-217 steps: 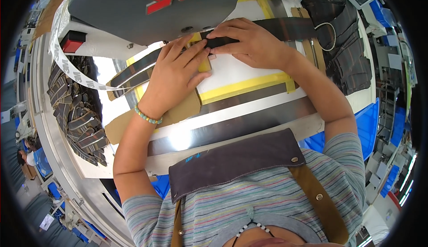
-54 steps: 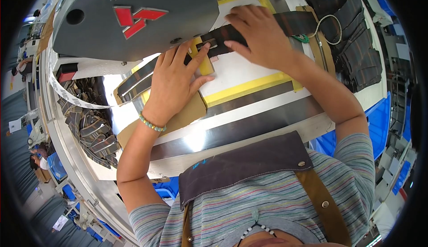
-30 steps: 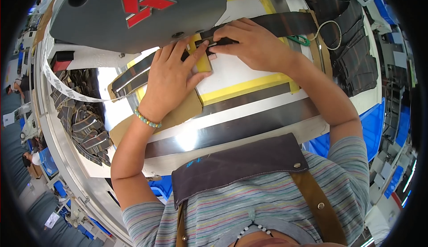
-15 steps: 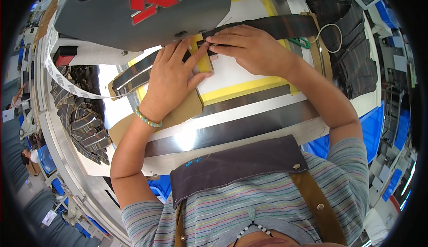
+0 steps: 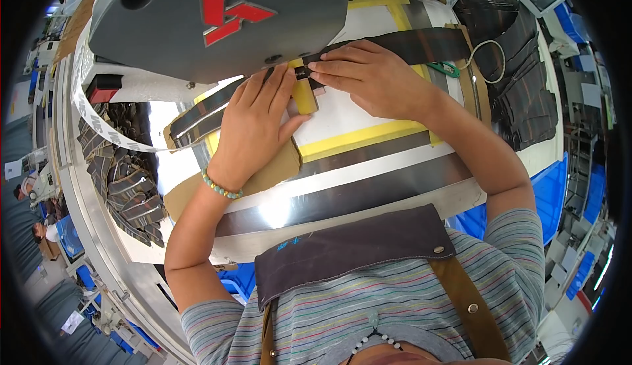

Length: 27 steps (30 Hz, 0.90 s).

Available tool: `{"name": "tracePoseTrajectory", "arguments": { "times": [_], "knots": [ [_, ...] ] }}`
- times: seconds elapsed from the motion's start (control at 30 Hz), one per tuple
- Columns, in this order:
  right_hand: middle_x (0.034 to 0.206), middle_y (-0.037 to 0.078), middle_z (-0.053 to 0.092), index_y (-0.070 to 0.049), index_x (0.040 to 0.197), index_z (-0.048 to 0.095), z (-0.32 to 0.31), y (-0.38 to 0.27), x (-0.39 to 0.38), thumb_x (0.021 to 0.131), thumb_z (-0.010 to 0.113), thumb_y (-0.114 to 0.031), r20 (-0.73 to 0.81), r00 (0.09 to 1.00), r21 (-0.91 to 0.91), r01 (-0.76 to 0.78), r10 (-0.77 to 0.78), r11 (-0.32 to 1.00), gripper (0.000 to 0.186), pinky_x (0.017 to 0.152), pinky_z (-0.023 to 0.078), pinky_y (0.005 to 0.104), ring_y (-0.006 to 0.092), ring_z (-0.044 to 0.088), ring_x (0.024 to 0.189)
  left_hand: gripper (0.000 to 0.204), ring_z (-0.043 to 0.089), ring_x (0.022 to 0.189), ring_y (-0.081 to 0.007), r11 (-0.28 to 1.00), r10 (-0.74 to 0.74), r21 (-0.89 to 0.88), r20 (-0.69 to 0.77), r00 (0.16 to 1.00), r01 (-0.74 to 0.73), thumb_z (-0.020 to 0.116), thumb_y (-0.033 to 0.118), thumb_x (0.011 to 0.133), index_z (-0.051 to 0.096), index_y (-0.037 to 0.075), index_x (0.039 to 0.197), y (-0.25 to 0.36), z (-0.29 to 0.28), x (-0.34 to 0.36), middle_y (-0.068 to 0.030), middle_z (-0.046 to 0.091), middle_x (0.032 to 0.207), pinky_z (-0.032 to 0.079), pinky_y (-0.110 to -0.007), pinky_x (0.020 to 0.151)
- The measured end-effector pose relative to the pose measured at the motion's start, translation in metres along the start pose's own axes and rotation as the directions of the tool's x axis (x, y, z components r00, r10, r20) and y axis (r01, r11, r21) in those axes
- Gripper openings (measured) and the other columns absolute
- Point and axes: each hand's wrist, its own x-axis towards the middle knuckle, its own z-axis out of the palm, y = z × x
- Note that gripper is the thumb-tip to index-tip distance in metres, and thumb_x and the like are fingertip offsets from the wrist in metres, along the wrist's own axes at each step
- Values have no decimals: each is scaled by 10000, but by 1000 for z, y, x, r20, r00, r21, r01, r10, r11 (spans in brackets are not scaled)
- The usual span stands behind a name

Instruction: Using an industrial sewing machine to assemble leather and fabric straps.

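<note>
A long dark plaid fabric strip (image 5: pixel 421 46) runs across the work surface, in front of the sewing machine's grey head (image 5: pixel 217 23). My left hand (image 5: pixel 255 111) lies flat on its left stretch, fingers stretched out and pressed down. My right hand (image 5: pixel 378 78) closes over the strip right of the needle area, fingertips together on the cloth. A small dark bit of the strip shows between the hands, beside a strip of yellow tape (image 5: pixel 304 97). The machine head hides the needle.
Cut dark fabric pieces (image 5: pixel 523 75) are stacked at the right; striped pieces (image 5: pixel 128 190) heap at the left. Green-handled snips (image 5: pixel 444 69) and a pale cord loop (image 5: pixel 486 44) lie right of my hand. Cardboard (image 5: pixel 263 171) is under my left wrist. A white printed tape (image 5: pixel 108 131) curves at the left.
The view has shifted slightly, so the machine head appears lower and further right. My left fingers have drawn closer together. Both hands stay on the strip.
</note>
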Motion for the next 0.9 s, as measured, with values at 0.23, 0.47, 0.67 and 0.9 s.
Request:
{"name": "tracePoseTrajectory", "arguments": {
  "times": [0.23,0.47,0.67,0.9],
  "knots": [
    [1373,16,754,-72,1286,785,2,0,2,887,741,-41,-13,1000,42,-19,20,999,403,1113,540,396,202,679,1296,720,601,1410,-373,998,0,64,88,996,-6,834,347,916,611,-28,1489,0,-1,-3,-169,629,1556,534,-450,1114],
    [1362,16,756,-67,1264,792,3,-1,2,899,745,-48,-40,999,61,-21,23,998,369,1077,556,393,207,693,1266,725,603,1409,-357,998,1,67,108,994,-9,830,335,902,608,-30,1488,1,-1,-1,-169,633,1545,540,-447,1122],
    [1355,14,757,-79,1243,795,6,1,1,933,734,-117,-58,998,36,-14,16,999,318,1074,550,386,204,695,1253,741,606,1404,-355,998,-9,67,106,994,2,833,328,897,597,-20,1506,2,-1,0,-170,621,1555,538,-444,1131],
    [1350,25,756,-85,1259,793,6,5,2,910,757,-111,-69,997,35,-12,14,999,351,1085,552,382,209,693,1263,738,610,1394,-363,998,-6,57,86,996,1,822,345,915,592,-20,1513,-3,2,1,-185,625,1543,530,-455,1146]
  ]
}}
